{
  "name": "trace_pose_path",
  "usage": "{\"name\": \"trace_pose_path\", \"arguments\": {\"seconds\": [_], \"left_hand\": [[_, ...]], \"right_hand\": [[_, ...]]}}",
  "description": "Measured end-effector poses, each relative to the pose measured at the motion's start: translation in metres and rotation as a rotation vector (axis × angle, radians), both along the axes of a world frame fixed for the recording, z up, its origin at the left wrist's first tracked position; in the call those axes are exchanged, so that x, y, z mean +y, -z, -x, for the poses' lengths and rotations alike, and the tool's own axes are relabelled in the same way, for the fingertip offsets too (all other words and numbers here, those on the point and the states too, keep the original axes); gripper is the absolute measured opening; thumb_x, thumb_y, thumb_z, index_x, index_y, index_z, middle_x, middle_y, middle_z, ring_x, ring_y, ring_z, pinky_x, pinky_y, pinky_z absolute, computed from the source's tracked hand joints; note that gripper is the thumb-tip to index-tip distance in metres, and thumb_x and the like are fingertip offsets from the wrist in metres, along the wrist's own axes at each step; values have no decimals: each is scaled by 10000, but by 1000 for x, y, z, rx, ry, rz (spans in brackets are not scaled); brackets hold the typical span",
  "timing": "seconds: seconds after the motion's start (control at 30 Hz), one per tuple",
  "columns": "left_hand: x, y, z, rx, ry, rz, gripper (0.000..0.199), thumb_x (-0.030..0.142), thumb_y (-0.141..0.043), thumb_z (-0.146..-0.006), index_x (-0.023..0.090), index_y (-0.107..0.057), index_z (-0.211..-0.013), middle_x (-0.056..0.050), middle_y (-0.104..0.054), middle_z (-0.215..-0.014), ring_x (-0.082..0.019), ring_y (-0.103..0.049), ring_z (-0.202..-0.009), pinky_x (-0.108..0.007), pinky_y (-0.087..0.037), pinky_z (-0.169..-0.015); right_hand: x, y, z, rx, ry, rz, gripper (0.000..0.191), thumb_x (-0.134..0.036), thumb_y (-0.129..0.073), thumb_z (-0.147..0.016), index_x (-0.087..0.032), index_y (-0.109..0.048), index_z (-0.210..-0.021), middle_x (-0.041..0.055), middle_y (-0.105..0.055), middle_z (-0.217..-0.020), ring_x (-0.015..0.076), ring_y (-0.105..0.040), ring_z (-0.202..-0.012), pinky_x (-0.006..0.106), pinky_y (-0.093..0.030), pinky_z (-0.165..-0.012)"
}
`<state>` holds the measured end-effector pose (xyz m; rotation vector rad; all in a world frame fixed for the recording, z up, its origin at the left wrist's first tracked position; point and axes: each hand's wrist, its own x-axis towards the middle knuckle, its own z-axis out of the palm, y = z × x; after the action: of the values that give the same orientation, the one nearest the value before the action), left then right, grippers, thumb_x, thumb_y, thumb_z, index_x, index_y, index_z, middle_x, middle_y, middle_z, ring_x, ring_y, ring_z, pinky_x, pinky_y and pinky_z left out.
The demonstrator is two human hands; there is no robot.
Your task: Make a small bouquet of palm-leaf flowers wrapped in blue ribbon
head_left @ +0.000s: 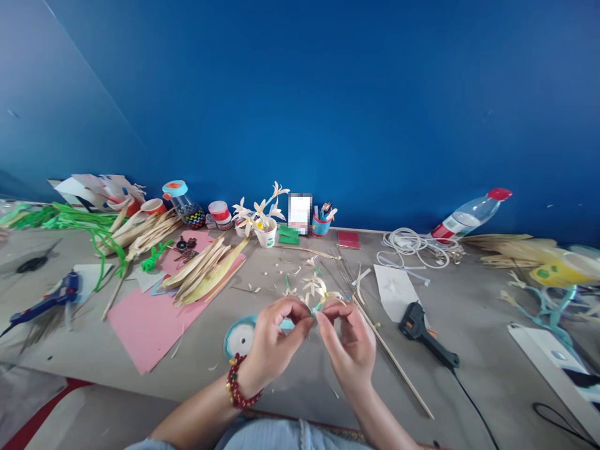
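Observation:
Near the front middle of the table, my left hand (282,334) and my right hand (347,337) meet with fingertips pinched close together. Between them is a green flower stem (315,309), with pale cream flowers (313,285) spreading above the fingers. Both hands are closed on this stem. A light blue ribbon roll (234,337) lies beside my left hand, partly hidden by it, and a strip of blue shows behind the fingers. A red bead bracelet circles my left wrist. To the right of my right hand lies a thin wooden stick (398,365).
Pink paper (150,325) and dried husks (201,272) lie left. A black glue gun (429,334) rests right, a blue one (51,300) far left. Behind stand a cup of flowers (266,234), a pen cup (321,225) and a tilted bottle (471,215) near coiled white cable (407,244).

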<state>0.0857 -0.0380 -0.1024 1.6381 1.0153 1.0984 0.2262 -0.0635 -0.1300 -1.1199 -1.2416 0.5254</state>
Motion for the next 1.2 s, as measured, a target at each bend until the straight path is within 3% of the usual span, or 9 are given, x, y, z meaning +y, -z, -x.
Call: {"name": "trace_pose_path", "arguments": {"seconds": [0.1, 0.33, 0.6, 0.73, 1.2], "left_hand": [[2, 2, 2, -54, 26, 84, 186, 241, -632, -875, 161, -602, -710, -31, -627, -713, -148, -561, -685, -248, -437, -664], [6, 7, 6, -158, 103, 238, 206, 289, -639, -866, 142, -606, -725, -24, -583, -688, -136, -503, -666, -240, -402, -632], [7, 3, 5, -222, 119, 315, 222, 305, -672, -843, 143, -602, -709, -12, -573, -670, -122, -483, -652, -232, -383, -624], [6, 5, 4, -262, 133, 357, 216, 309, -688, -833, 143, -605, -724, -9, -576, -671, -119, -481, -655, -231, -373, -622], [8, 6, 5, -361, 158, 449, 232, 335, -724, -810, 146, -615, -732, -16, -588, -663, -123, -486, -651, -247, -370, -624]], "right_hand": [[0, 6, 0, 124, -14, 33, 136, -187, -675, -871, -232, -551, -903, 23, -594, -867, 187, -588, -806, 317, -477, -732], [2, 7, -5, 132, -135, 58, 141, -232, -648, -905, -242, -612, -1040, 42, -588, -970, 205, -562, -944, 335, -464, -852], [2, 3, -4, 339, -247, 211, 129, -325, -666, -902, -231, -655, -991, 43, -632, -948, 176, -584, -829, 273, -509, -720], [2, 5, -5, 432, -243, 284, 189, -375, -703, -869, -224, -670, -978, 41, -649, -941, 174, -588, -834, 274, -515, -742], [6, 9, -5, 488, -325, 253, 188, -333, -699, -876, -219, -643, -1014, 40, -624, -915, 188, -587, -832, 291, -524, -714]]}}
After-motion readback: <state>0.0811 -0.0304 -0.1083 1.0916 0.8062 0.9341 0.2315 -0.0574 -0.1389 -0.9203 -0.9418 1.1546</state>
